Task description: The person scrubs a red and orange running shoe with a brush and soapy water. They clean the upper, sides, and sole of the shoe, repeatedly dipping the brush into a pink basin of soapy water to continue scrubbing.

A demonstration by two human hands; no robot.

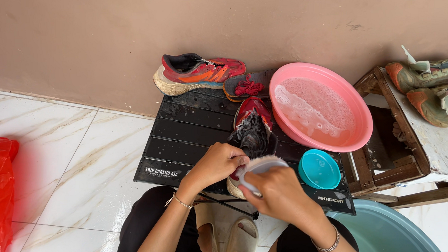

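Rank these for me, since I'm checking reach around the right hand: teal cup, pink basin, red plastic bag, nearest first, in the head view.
1. Teal cup, just right of the right hand on the black table.
2. Pink basin, farther back and right, full of soapy water.
3. Red plastic bag, far left on the floor.

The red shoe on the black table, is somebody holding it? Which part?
Yes. The left hand grips the red shoe at its heel end, by the opening. The right hand holds a white brush by its back, pressed against that end.
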